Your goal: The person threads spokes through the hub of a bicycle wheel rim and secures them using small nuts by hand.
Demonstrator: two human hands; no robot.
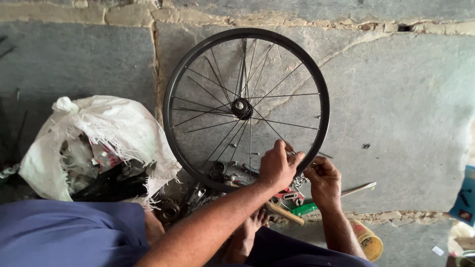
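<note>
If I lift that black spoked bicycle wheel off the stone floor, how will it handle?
The black spoked bicycle wheel has no tyre, so it is probably light. Its thin spokes likely bend if grabbed. Stood upright, the round rim would probably roll.

Left hand (279, 167) on spoke (269, 126), wheel (170, 94)

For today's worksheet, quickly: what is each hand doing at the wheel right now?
Left hand: fingers pinched on a thin metal spoke of the black bicycle wheel rim.
Right hand: curled shut at the rim's edge; contents cannot be told.
</note>
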